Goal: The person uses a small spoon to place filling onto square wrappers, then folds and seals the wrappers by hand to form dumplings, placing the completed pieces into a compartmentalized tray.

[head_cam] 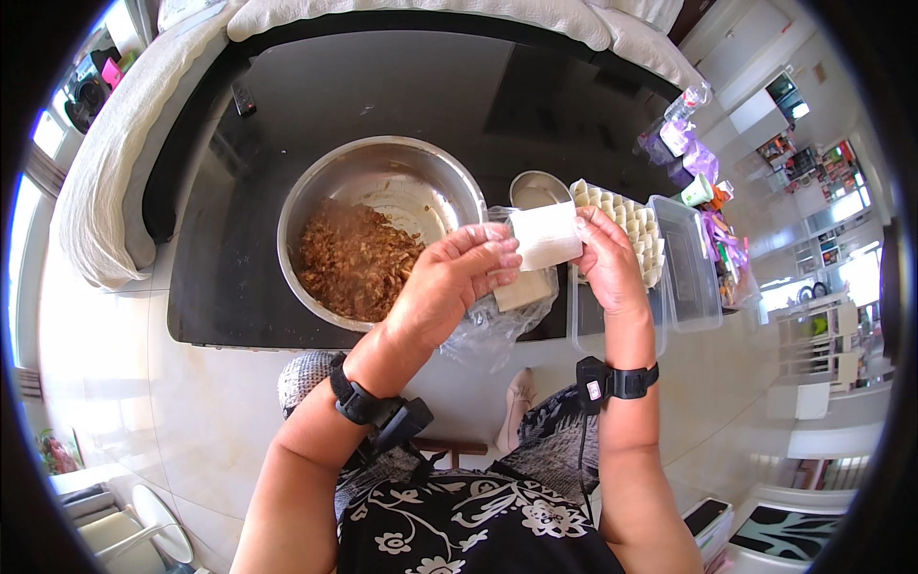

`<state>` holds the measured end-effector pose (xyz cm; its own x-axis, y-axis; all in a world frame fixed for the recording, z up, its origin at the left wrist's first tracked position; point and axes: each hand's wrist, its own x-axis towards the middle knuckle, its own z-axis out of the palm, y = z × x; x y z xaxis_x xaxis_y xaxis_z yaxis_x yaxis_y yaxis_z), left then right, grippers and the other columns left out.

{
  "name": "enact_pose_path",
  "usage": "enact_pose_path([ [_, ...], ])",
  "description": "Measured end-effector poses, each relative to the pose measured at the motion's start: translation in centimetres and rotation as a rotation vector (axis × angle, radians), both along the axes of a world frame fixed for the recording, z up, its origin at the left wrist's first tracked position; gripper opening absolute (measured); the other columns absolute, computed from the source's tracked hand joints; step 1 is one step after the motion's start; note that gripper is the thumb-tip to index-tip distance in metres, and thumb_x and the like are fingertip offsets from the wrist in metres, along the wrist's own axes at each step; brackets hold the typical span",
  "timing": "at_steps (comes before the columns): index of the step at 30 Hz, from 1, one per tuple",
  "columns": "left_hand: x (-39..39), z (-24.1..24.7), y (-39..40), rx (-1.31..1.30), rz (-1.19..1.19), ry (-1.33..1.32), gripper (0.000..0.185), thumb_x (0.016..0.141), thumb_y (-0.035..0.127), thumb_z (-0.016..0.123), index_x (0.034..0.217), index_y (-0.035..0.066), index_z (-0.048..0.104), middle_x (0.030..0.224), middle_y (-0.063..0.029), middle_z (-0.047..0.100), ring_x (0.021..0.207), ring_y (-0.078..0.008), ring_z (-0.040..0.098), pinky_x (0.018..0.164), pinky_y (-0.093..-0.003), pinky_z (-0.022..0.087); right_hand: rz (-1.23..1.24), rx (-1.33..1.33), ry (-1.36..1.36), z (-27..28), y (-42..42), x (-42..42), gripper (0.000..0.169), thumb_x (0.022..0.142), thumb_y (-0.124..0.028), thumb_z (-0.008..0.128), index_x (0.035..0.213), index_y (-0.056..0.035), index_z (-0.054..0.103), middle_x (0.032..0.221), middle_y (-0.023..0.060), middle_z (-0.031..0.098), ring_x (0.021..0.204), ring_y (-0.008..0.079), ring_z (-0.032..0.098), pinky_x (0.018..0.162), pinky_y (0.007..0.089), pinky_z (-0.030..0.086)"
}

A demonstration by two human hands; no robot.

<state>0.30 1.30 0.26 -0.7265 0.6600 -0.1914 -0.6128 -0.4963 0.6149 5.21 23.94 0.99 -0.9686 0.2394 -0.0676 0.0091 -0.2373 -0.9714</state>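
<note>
My right hand (608,251) grips a thin white square wrapper (546,235) by its right edge, thumb on the near face. My left hand (459,269) is at the wrapper's left edge with its fingers bent; whether they pinch it is unclear. Below the wrapper, a stack of pale square wrappers (527,290) lies in a clear plastic bag (495,326) at the table edge. To the left stands a large steel basin (297,194) with a brown, chopped filling (351,258) in it. Rows of pale folded wrapper pieces (627,219) stand close together beyond my right hand.
A small round metal dish (539,188) sits behind the wrapper. Clear plastic containers (692,265) are on the right, beside purple packages (699,161), a paper cup (697,191) and a plastic bottle (686,102). A remote control (244,99) lies on the black table (401,79).
</note>
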Motion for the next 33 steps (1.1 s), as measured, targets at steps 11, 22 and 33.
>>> enact_pose_path([
  [11, 1.3, -0.3, 0.4, -0.101, -0.059, 0.081, 0.043, 0.099, 0.022, 0.055, 0.131, -0.006, 0.047, 0.123, -0.0152, 0.058, 0.112, -0.023, 0.059, 0.099, -0.035, 0.046, -0.041, 0.108, 0.229, 2.2, -2.9, -1.1, 0.014, 0.1, -0.015, 0.052, 0.106, -0.0045, 0.059, 0.108, 0.0056, 0.062, 0.099, 0.0128, 0.062, 0.087, 0.031, 0.052],
  [22, 0.4, 0.7, -1.7, -0.048, 0.05, 0.242, 0.042, 0.105, 0.03, 0.038, 0.132, 0.0, 0.048, 0.126, -0.011, 0.058, 0.118, -0.0222, 0.056, 0.106, -0.0396, 0.041, 0.098, 0.956, 0.422, 3.8, -7.1, -0.6, 0.01, 0.093, -0.009, 0.063, 0.096, 0.0004, 0.064, 0.106, 0.0101, 0.064, 0.098, 0.0223, 0.063, 0.084, 0.0318, 0.051],
  [33, 0.0, -0.3, -2.9, 0.161, -0.017, -0.026, 0.035, 0.103, 0.017, 0.044, 0.132, -0.002, 0.047, 0.126, -0.0131, 0.059, 0.117, -0.0235, 0.057, 0.104, -0.0399, 0.045, -0.012, 0.733, 0.392, 2.0, -8.2, -2.8, 0.011, 0.089, -0.007, 0.069, 0.093, 0.0003, 0.063, 0.098, 0.0059, 0.065, 0.086, 0.0151, 0.06, 0.078, 0.0278, 0.05],
])
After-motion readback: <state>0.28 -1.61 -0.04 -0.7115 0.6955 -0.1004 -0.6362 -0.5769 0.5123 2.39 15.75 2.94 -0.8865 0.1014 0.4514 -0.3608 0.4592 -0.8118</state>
